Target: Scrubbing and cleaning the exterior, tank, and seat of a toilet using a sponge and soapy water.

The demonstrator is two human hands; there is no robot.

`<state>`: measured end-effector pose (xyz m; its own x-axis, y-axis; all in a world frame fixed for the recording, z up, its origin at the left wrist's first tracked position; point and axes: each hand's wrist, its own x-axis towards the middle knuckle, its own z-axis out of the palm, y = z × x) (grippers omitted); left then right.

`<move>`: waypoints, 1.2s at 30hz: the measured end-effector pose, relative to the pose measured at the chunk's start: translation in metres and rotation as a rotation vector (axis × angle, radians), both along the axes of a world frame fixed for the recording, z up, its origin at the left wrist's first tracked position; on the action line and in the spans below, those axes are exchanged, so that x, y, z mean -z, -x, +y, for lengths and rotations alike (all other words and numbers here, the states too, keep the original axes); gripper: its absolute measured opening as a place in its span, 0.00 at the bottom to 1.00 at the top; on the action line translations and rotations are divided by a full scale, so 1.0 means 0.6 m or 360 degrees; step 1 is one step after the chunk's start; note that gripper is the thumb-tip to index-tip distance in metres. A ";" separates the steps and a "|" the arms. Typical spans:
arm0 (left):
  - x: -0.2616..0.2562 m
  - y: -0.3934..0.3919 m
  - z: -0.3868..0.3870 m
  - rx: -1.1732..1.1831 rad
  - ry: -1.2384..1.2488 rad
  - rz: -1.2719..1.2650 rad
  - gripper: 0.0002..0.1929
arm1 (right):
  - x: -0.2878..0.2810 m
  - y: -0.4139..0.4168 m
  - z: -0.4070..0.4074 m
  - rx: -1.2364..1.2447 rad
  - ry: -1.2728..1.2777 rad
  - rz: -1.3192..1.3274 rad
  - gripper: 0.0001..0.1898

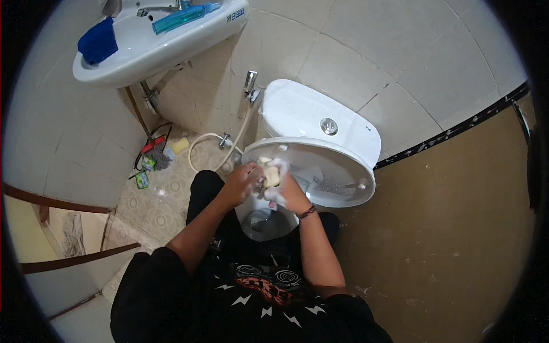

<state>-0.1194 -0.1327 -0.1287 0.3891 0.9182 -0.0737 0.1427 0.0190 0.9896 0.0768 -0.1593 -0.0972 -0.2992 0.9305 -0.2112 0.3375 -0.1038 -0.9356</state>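
A foamy cream-coloured block (271,176), a sponge or a bar of soap, is in my right hand (292,191). White lather coats the fingers of that hand, and a braided band circles its wrist. My left hand (243,183) is close against the block's left side with its fingers curled. Whether it also grips the block is hidden. Both hands are above the front of a white toilet. Its raised lid (339,173) leans back against the cistern (300,103), and the bowl (266,224) lies below, between my knees.
A bidet sprayer (250,81) hangs on the wall, its hose (191,156) looping down. At upper left, the washbasin (128,70) holds a blue cloth (98,42) and a blue bottle (180,19). A mop head (159,158), yellow sponge (180,145) and green packets (142,180) lie on the floor.
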 end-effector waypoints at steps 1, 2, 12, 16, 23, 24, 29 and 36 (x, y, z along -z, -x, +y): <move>-0.002 0.000 -0.004 0.0000 0.0006 -0.0010 0.15 | -0.012 -0.004 -0.004 0.0104 0.0063 0.0479 0.31; -0.005 0.000 -0.008 -0.0091 -0.0029 -0.0182 0.15 | -0.020 -0.001 -0.008 0.0121 0.0079 0.0950 0.27; -0.037 -0.061 -0.059 -0.0776 -0.0344 -0.0204 0.12 | -0.038 0.088 0.008 0.1135 -0.0849 0.0061 0.11; -0.043 -0.060 -0.048 -0.0717 -0.0494 -0.0051 0.10 | -0.052 0.084 0.008 0.1157 -0.0739 0.0163 0.15; 0.005 -0.092 -0.018 -0.0840 -0.0007 0.0062 0.12 | 0.017 0.070 -0.004 0.0730 -0.0807 -0.0404 0.19; 0.003 -0.092 -0.017 -0.0866 0.0147 0.0001 0.12 | 0.020 0.064 -0.010 0.0650 -0.0734 -0.0240 0.22; -0.035 -0.107 -0.004 -0.0870 0.0622 -0.0800 0.13 | -0.015 0.035 -0.028 0.0375 -0.0986 0.0090 0.35; 0.044 -0.142 0.001 -0.0990 0.0421 -0.0725 0.09 | -0.068 0.012 -0.022 0.0523 -0.0973 0.0052 0.21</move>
